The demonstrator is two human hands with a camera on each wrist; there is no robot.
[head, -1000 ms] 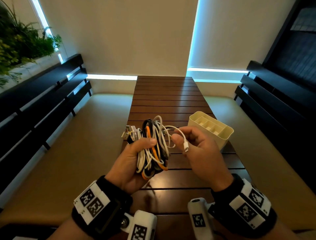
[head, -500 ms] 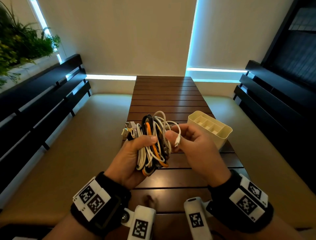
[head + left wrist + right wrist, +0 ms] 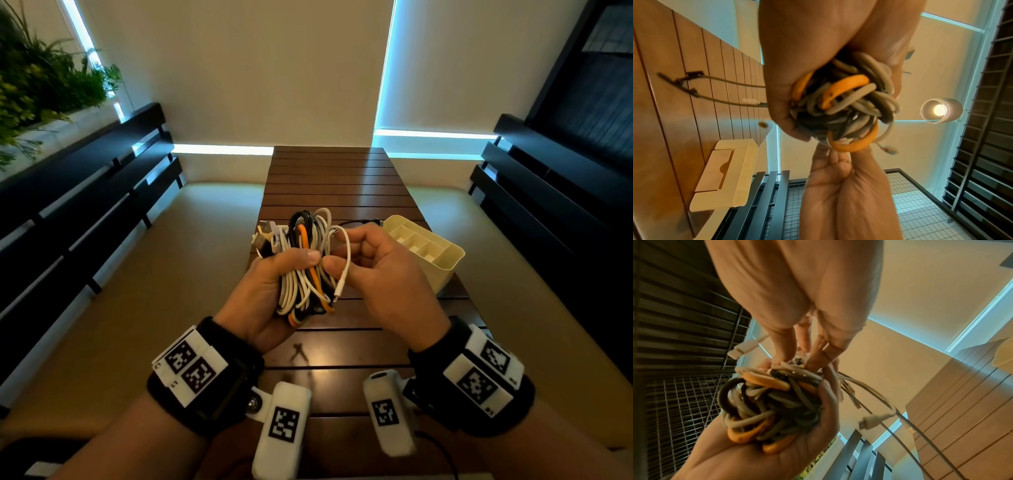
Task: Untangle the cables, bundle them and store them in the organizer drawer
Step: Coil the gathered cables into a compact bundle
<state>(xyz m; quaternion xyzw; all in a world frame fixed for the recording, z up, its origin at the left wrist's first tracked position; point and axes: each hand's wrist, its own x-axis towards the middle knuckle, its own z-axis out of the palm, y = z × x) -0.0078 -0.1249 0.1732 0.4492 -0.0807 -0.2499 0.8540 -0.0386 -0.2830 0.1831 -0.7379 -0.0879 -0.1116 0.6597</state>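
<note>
A tangled bundle of white, grey, black and orange cables [image 3: 306, 263] is gripped in my left hand [image 3: 270, 291], held above the wooden slat table [image 3: 335, 178]. In the wrist views the cable bundle [image 3: 846, 105] [image 3: 768, 405] fills the left palm. My right hand [image 3: 373, 263] is close against the bundle's right side and pinches a white cable [image 3: 346, 260] whose small plug [image 3: 339, 289] hangs below the thumb. The cream organizer drawer [image 3: 428, 250], with several compartments, stands on the table just right of the hands. A black cable end [image 3: 359, 222] trails toward the organizer.
Dark slatted benches [image 3: 85, 192] run along both sides of the table, with beige cushions below. A plant [image 3: 41, 82] sits at the far left. A ceiling lamp [image 3: 941, 110] shows in the left wrist view. Cable ends with plugs [image 3: 692, 84] dangle over the table.
My right hand has moved left against the bundle, and the white cable's plug now hangs lower beside the thumb. The left hand keeps its grip on the bundle.
</note>
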